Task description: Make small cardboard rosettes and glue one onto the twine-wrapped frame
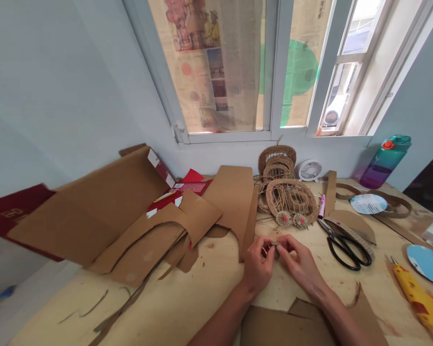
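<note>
My left hand (259, 264) and my right hand (298, 259) meet over the wooden table, fingertips pinched together. Between them is a small grey-brown piece (275, 244), seemingly cardboard, mostly covered by the fingers. Just beyond the hands lie oval woven twine pieces (290, 197), and two pleated cardboard rosettes (284, 219) with red centres rest at their front. Black-handled scissors (346, 247) lie to the right of my right hand, beside a curved corrugated strip (353, 235). Under my forearms is a brown cardboard sheet (274, 327).
Cut cardboard sheets (231, 192) and an opened cardboard box (90, 206) fill the left side. A pink marker (322, 206), a small white fan (309, 170) and a teal-purple bottle (386, 161) stand or lie at the back right. A yellow glue gun (416, 293) lies at the right.
</note>
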### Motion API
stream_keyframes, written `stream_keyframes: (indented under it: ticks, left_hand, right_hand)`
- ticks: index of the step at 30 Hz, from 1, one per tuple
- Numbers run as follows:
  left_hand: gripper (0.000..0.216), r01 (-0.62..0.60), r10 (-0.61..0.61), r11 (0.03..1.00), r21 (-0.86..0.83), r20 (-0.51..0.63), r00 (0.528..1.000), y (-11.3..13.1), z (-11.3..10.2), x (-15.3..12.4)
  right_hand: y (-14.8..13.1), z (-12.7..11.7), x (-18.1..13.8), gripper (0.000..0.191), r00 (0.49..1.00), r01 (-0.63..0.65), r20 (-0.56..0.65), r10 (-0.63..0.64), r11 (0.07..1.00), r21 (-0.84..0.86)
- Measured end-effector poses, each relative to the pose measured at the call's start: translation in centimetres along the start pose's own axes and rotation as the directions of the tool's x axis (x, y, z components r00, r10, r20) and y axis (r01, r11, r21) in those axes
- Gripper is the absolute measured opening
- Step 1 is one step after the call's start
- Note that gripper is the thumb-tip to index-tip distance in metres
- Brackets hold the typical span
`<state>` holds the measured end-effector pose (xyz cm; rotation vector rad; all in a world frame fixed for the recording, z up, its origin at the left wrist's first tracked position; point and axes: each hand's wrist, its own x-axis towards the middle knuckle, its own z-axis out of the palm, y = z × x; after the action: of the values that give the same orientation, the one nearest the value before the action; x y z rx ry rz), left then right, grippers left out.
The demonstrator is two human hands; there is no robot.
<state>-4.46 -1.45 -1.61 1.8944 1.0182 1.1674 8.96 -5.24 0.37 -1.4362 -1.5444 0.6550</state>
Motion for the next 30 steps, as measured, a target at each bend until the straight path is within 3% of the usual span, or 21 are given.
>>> stream_keyframes:
  ticks: [10, 19, 30]
  left_hand:
    - [0.011, -0.017, 0.018, 0.999, 0.031, -0.01, 1.0, 0.03, 0.11, -0.09]
    - [0.01, -0.05, 0.052, 0.997, 0.062, -0.039, 0.998, 0.16, 0.04, -0.09]
    - [0.01, -0.024, 0.024, 1.0, 0.011, 0.011, 1.0, 0.41, 0.0, -0.15]
  right_hand:
    - [0.39, 0.2, 0.07, 0.018, 0.997, 0.031, -0.063, -0.034, 0.998, -0.049]
    - [0.26, 0.03, -0.05, 0.017, 0.999, 0.028, -0.042, -0.03, 0.998, -0.047]
    - [0.41, -0.3, -0.05, 0.019, 0.997, 0.055, -0.055, -0.057, 0.998, -0.034]
